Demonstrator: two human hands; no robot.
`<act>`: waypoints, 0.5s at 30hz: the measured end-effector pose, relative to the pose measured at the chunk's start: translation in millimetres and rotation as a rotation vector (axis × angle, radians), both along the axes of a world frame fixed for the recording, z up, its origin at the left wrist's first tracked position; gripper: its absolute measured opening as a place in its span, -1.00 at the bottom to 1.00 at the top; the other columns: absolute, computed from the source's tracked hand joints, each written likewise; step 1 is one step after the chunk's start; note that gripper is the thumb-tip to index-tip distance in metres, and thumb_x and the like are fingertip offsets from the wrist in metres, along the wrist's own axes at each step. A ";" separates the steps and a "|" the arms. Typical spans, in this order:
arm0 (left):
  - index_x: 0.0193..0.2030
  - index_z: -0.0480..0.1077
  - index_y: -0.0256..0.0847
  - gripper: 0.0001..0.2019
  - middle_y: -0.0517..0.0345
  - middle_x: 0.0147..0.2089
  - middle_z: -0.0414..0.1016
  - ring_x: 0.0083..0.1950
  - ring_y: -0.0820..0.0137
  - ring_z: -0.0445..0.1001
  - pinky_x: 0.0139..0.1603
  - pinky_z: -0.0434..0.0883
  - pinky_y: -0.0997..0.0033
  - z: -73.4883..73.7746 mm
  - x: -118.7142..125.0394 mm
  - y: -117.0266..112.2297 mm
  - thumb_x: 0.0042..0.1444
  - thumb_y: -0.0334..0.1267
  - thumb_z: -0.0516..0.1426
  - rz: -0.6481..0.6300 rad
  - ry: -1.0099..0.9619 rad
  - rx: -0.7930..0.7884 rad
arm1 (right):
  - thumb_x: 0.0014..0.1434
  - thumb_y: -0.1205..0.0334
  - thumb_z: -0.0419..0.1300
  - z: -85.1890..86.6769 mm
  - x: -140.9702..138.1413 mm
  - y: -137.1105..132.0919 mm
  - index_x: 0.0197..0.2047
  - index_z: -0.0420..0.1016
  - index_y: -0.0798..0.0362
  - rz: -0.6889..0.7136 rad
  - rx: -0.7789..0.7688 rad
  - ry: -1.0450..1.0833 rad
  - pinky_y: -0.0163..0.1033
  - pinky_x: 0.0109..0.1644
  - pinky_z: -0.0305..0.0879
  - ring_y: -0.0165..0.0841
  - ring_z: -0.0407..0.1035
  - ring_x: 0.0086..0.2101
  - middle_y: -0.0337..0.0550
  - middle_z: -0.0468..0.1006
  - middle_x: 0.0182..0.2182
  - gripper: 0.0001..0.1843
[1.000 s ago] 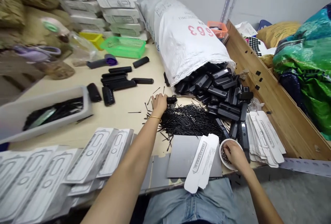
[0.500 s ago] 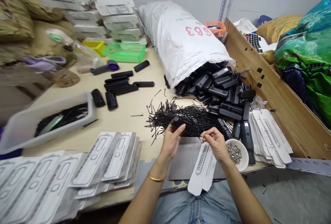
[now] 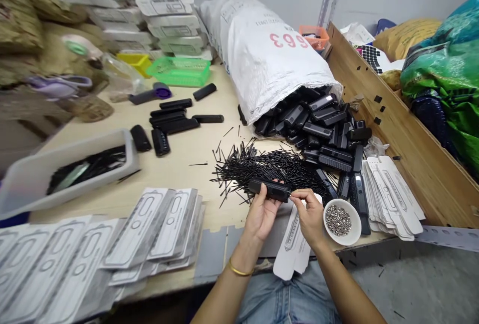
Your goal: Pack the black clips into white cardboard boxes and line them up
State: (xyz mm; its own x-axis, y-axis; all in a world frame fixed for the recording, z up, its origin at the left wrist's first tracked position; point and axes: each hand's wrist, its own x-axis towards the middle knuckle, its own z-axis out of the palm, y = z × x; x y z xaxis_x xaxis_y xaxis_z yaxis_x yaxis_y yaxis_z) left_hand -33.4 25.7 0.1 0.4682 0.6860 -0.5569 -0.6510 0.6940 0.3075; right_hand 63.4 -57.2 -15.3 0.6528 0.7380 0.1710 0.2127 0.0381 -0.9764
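My left hand (image 3: 261, 214) grips a long black plastic case (image 3: 270, 189), level above the heap of thin black pins (image 3: 262, 164). At the case's right end, my right hand (image 3: 309, 212) has its thumb and fingertips pinched together; what they hold is too small to make out. Just right of that hand stands a white bowl (image 3: 358, 212) with small shiny metal pieces (image 3: 338, 220) in it. Flat white printed cards (image 3: 288, 244) lie under my right wrist, partly hidden by it.
A white sack (image 3: 258, 54) spills many black cases (image 3: 329, 129) at the back right, against a wooden board (image 3: 419, 129). Printed cards (image 3: 392, 194) are stacked at right. Packaged cards (image 3: 138, 229) lie front left, near a white tray (image 3: 26, 179). A green basket (image 3: 179, 71) stands behind.
My left hand has turned the black case from tilted to level and moved slightly right. My right hand's fingertips have come to the case's end.
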 end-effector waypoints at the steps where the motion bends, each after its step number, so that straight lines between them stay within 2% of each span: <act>1: -0.01 0.31 -0.32 -0.76 -0.09 -0.11 0.49 0.01 0.31 0.47 0.06 0.41 0.24 0.5 -0.1 -0.5 0.28 -0.34 -0.09 0.004 0.002 0.005 | 0.16 0.29 0.16 1.7 0.6 0.4 -0.37 0.45 0.07 0.001 0.012 -0.094 -0.19 -0.13 0.26 -0.37 0.35 -0.27 -0.19 0.48 -0.37 -0.92; 6: 0.03 0.29 -0.29 -0.76 -0.05 -0.12 0.50 -0.01 0.28 0.47 0.06 0.41 0.20 -0.9 -0.7 -2.8 0.23 -0.36 -0.01 0.037 0.043 0.091 | 0.20 0.38 0.09 7.7 7.4 2.6 -0.34 0.42 0.07 0.077 0.053 -0.367 -0.18 -0.17 0.23 -0.37 0.31 -0.31 -0.18 0.47 -0.40 -0.89; 9: -0.01 0.31 -0.28 -0.78 -0.03 -0.10 0.49 0.00 0.28 0.47 0.06 0.40 0.21 -0.5 2.6 -4.6 0.20 -0.35 0.04 0.036 0.051 0.114 | 0.19 0.40 0.10 8.4 4.9 3.0 -0.34 0.42 0.06 0.070 0.095 -0.372 -0.19 -0.22 0.25 -0.37 0.32 -0.33 -0.19 0.47 -0.41 -0.89; 12: -0.04 0.31 -0.28 -0.77 -0.03 -0.09 0.48 0.00 0.27 0.46 0.07 0.38 0.17 4.9 1.0 -5.5 0.17 -0.29 0.09 -0.018 0.070 0.105 | 0.18 0.42 0.11 5.8 -1.0 1.1 -0.28 0.44 0.04 0.050 0.203 -0.370 -0.18 -0.23 0.29 -0.36 0.35 -0.32 -0.17 0.49 -0.39 -0.87; 14: -0.03 0.31 -0.23 -0.73 0.00 -0.06 0.47 0.01 0.25 0.45 0.09 0.36 0.11 8.2 -8.0 -7.6 0.14 -0.22 0.13 -0.025 0.119 0.189 | 0.17 0.43 0.11 3.3 1.0 -3.2 -0.21 0.46 0.03 0.091 0.212 -0.387 -0.17 -0.20 0.31 -0.34 0.37 -0.27 -0.15 0.51 -0.33 -0.83; 15: -0.02 0.31 -0.18 -0.71 0.03 -0.02 0.45 0.04 0.24 0.43 0.11 0.34 0.08 8.1 -14.8 -9.7 0.13 -0.18 0.13 -0.028 0.174 0.302 | 0.18 0.43 0.10 2.6 5.3 -6.6 -0.19 0.46 0.02 0.119 0.189 -0.396 -0.16 -0.18 0.32 -0.33 0.37 -0.25 -0.14 0.51 -0.30 -0.81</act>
State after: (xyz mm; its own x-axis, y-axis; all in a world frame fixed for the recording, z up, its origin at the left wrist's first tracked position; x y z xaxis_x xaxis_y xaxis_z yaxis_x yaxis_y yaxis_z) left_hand -48.2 16.0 8.3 0.4049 0.8205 -0.4035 -0.5531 0.5712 0.6065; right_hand 68.7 -63.8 -12.7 0.4225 0.7354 0.5297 0.5520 0.2548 -0.7940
